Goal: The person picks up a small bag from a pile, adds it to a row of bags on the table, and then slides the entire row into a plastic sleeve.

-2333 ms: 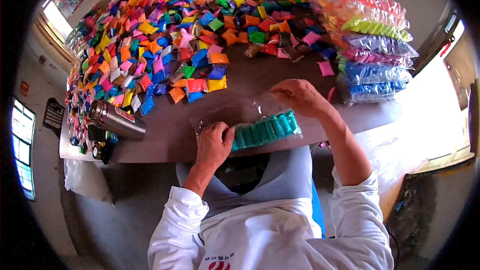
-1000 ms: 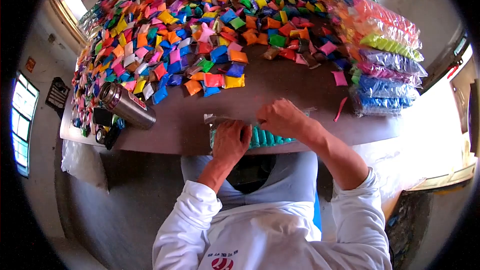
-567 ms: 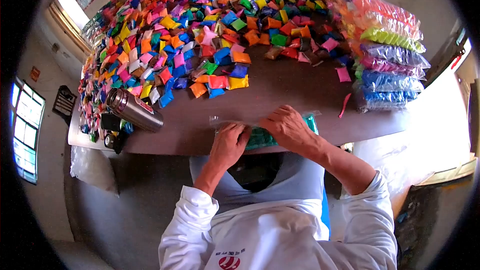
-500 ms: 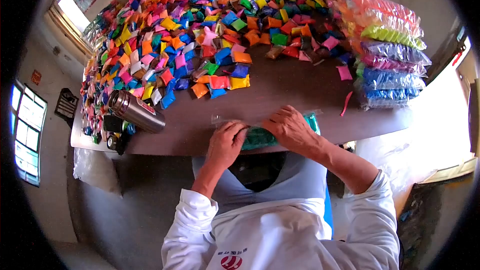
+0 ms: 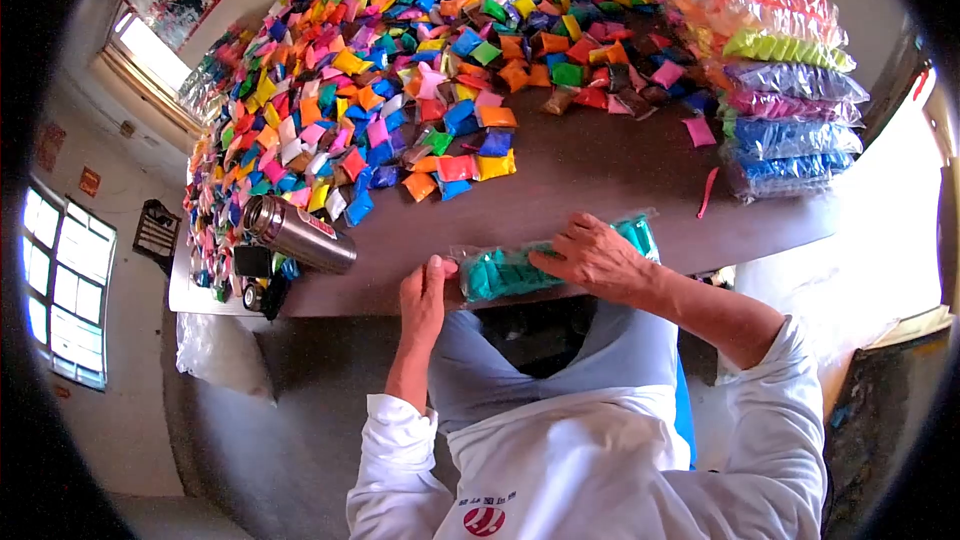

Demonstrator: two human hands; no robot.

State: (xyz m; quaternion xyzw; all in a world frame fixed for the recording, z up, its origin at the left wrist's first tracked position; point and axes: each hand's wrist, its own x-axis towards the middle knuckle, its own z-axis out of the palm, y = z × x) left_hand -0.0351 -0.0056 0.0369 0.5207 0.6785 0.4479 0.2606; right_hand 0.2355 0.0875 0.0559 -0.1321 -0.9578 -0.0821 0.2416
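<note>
A long clear plastic bag of green packets lies along the table's near edge, in front of my body. My left hand is closed at its left end, thumb up, pinching the loose plastic edge. Across the bag's right half rests my right hand, its fingers bent and closed on the plastic and the packets beneath. The hand hides part of the bag there, and the fingertips are partly out of sight. Green packets show on both sides of the right hand.
A large heap of small colourful packets covers the far and left table. Filled bags are stacked at the right. A steel flask lies at the left beside a small black object. A red strip lies near the stack.
My left hand has moved away from my right hand to the bag's left end, uncovering more green packets. My right hand stays over the bag. The whole view has shifted slightly.
</note>
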